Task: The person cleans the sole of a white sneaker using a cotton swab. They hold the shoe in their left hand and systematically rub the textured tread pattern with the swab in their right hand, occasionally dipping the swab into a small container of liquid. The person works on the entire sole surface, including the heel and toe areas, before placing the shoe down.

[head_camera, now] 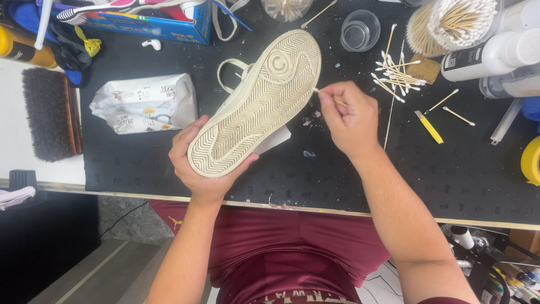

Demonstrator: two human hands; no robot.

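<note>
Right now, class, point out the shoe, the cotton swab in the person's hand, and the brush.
shoe (259, 101), head view, middle of its cream sole.
cotton swab (316, 90), head view, white tip at the sole's edge.
brush (45, 115), head view, dark bristles.

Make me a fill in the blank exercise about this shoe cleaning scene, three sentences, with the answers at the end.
1. The left hand holds a cream shoe with its ____ facing up.
2. The right hand presses a cotton ____ against the shoe's edge.
3. Left of the black mat lies a dark bristle ____.

Missing words: sole; swab; brush
</note>
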